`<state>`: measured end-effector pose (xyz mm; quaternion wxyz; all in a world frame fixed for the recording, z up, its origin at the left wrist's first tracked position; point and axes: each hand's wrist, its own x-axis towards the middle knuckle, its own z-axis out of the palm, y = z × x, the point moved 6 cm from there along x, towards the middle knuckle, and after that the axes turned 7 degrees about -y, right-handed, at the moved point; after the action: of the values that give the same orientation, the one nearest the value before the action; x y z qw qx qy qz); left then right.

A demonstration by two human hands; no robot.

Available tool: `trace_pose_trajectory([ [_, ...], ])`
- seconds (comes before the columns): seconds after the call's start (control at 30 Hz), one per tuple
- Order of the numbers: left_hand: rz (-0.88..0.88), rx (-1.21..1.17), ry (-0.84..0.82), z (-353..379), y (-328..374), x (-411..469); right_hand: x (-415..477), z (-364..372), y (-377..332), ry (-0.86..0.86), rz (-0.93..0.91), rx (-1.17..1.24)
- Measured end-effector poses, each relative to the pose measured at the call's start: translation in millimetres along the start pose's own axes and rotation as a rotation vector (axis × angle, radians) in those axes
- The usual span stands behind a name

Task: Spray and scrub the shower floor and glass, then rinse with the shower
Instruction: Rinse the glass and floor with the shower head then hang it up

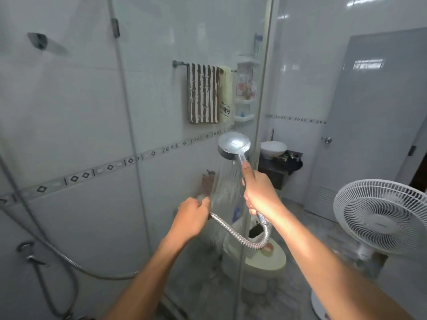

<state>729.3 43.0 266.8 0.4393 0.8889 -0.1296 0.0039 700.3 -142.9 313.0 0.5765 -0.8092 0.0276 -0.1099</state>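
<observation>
One head-worn wide-angle view only. Looks forward and slightly down, close to the shower glass (161, 100).

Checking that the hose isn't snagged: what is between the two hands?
In the head view, the metal hose sags in a loop from the left hand to the right hand. Water from the shower head falls between them.

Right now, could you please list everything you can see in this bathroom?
shower head: one, chrome, raised by the glass, spraying
hose: one, silver, looped between the hands
glass panels: two, clear, straight ahead
striped towel: one, brown-white, wall rail
yellow towel: one, pale, beside it
toilet: one, cream, beyond glass
basin: one, white, dark counter
fan: one, white, far right
door: one, grey, right wall
left hand: one, grips hose
right hand: one, grips shower handle
</observation>
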Motion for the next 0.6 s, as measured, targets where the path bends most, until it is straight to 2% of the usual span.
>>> trace_pose_trajectory([
  [0.13,0.003,0.017,0.000,0,-2,-5,-2,12,10,-0.051,0.041,-0.033],
  [0.3,-0.029,0.037,0.006,-9,-7,-3,3,22,13,-0.031,0.032,0.002],
  [0.6,-0.076,0.020,0.127,-53,-20,20,35,40,-27,0.029,-0.083,0.078],
])
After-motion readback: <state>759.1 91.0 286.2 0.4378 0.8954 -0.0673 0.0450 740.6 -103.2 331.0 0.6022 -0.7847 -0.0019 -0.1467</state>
